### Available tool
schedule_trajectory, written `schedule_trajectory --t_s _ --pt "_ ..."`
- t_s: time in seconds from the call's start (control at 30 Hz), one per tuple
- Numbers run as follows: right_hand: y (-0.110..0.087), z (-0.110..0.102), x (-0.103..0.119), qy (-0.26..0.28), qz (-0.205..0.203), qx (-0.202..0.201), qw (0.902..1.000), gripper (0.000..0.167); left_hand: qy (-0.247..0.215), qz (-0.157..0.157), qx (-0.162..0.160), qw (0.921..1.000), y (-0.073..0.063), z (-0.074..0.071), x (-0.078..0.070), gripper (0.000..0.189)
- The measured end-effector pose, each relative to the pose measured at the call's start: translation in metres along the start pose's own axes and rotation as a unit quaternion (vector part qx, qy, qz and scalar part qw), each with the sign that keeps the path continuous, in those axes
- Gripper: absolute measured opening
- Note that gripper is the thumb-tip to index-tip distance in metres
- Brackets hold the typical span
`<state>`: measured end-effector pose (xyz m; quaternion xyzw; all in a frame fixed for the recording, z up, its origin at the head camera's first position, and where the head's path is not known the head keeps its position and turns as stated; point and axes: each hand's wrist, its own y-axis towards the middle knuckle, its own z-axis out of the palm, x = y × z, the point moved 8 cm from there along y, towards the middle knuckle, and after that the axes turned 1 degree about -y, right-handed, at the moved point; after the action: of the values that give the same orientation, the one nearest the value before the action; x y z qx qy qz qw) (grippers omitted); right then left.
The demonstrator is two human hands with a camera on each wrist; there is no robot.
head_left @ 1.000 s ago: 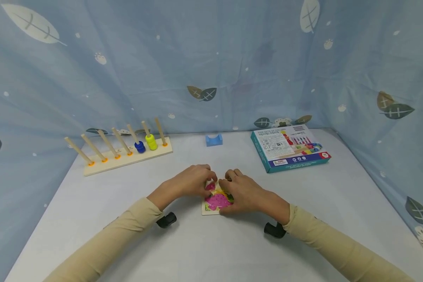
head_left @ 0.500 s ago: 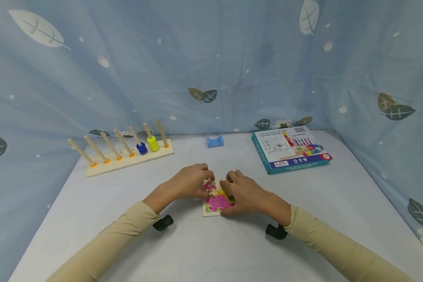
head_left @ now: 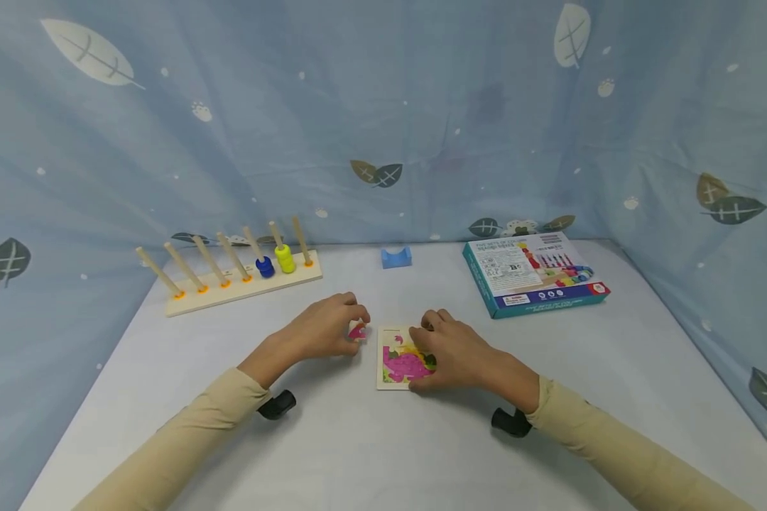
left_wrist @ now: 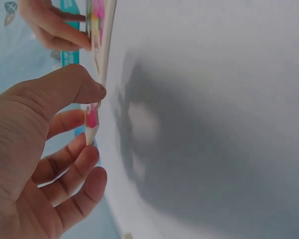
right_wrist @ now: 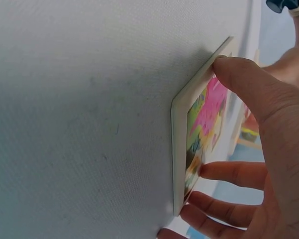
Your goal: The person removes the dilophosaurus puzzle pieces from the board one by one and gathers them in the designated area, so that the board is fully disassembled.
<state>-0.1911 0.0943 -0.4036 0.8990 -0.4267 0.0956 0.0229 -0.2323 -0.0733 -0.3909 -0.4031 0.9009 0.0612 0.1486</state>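
Observation:
A small wooden puzzle piece (head_left: 357, 331) with a pink print is pinched between the thumb and fingers of my left hand (head_left: 322, 328). In the left wrist view this piece (left_wrist: 91, 118) is seen edge-on above the white table. Just to its right lies the wooden puzzle board (head_left: 380, 363), with a pale frame and a pink animal picture. My right hand (head_left: 457, 353) grips the board across its right part, thumb at the near edge and fingers at the far edge, as the right wrist view of the board (right_wrist: 178, 159) shows. The hand hides the board's right side.
At the back left stands a wooden peg rack (head_left: 243, 285) with blue rings (head_left: 265, 267) and yellow rings (head_left: 285, 259). A blue notched block (head_left: 396, 257) sits at the back middle, and a teal toy box (head_left: 537, 275) lies at the back right. Patterned blue cloth (head_left: 383, 113) hangs behind.
My left hand has lifted the puzzle piece off the board's upper left and moved left with it, baring a pale spot there. The right hand keeps its grip on the board.

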Motion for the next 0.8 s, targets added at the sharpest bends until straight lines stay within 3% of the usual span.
schedule_trajectory --t_s 0.43,0.8 --pt "-0.004 0.002 -0.002 0.008 0.0 -0.006 1.0 0.083 0.004 -0.035 -0.023 0.9991 -0.029 -0.013 0.035 0.037" --pt "-0.003 0.0 -0.001 0.002 -0.007 -0.01 0.9999 0.087 -0.002 -0.067 -0.032 0.9972 -0.045 -0.024 0.065 0.037"
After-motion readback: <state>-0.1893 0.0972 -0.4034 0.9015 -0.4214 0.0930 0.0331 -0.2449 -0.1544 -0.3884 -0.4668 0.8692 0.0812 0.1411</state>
